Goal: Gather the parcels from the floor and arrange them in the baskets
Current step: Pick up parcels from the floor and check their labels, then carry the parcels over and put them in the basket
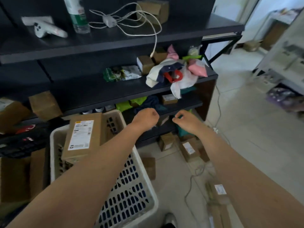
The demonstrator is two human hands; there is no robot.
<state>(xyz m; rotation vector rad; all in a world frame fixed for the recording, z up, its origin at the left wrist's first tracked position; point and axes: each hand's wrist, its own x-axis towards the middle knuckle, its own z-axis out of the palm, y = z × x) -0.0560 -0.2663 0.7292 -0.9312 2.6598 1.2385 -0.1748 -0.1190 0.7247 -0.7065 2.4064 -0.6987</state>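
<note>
One box (83,135) in basket (153,203), several parcels (189,150) left on floor (246,129); left hand (145,117) fisted empty, right hand (186,120) curled, hold unclear.

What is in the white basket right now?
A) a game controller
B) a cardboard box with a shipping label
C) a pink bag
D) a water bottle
B: a brown labelled cardboard box lies tilted inside the white basket; nothing else shows in it.

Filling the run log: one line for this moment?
left hand fisted, empty; right hand loosely curled, empty; basket: one box; parcels on floor
</note>
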